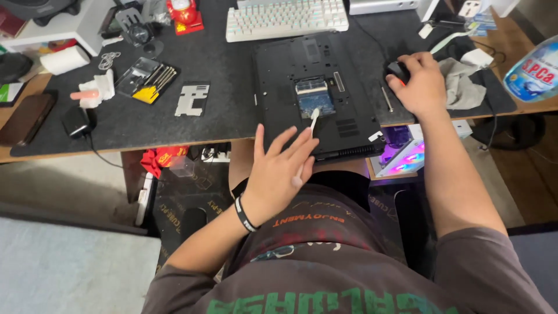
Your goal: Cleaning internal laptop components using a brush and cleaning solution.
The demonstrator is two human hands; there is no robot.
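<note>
Swab (306, 146) sits loosely between 2 spread fingers of my left hand (278, 174), tip over the laptop's (317, 93) open memory bay (314, 96) — a slip could snag the boards. Farther off, my right hand (419, 84) cups the mouse (399, 71).

Partly seen: covered mouse, cropped desk edges, unreadable small parts.

The right hand (419, 84) covers most of the black mouse (399, 71), leaving only its front showing. The cotton swab (307, 145) passes behind the fingers of the left hand (278, 174), its middle hidden. The top edge cuts the white keyboard (286, 18) and the red toy (185, 14); the right edge crops the spray bottle (536, 71). Chips in the laptop's (317, 93) open bay and the bits in the screwdriver set (147, 81) are too small to make out.
</note>
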